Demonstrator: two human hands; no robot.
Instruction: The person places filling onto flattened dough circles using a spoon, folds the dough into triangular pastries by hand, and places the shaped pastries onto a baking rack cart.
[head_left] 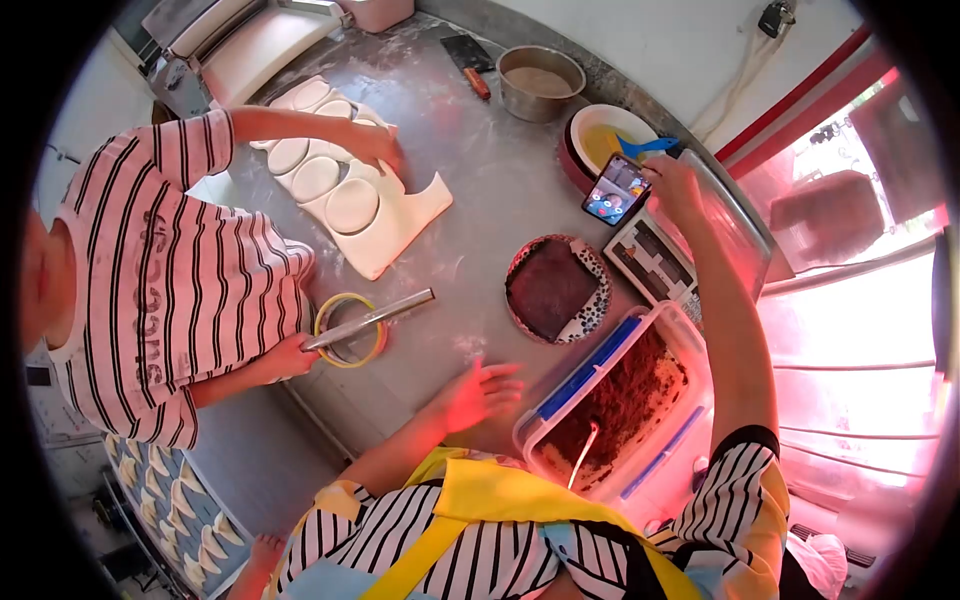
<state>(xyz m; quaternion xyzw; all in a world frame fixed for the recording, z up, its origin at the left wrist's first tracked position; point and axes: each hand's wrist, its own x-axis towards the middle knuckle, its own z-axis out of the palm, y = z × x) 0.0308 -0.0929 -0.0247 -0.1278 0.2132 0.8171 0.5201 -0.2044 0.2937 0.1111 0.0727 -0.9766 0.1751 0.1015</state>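
A tub (699,366) holds brown mixture (640,398) beside the spread left hand (478,395); the right hand (673,188) pinches a phone (613,190).

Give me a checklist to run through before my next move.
1. Left hand free: ok, fingers spread, nothing held.
2. Right hand free: not ok, it holds the phone.
3. Tub uncovered: ok, the dark filling shows.
4. Dough sheet clear of hands: not ok, the co-worker's hand is over its far part.
5. Dough circles cut fully through: cannot tell from this view.
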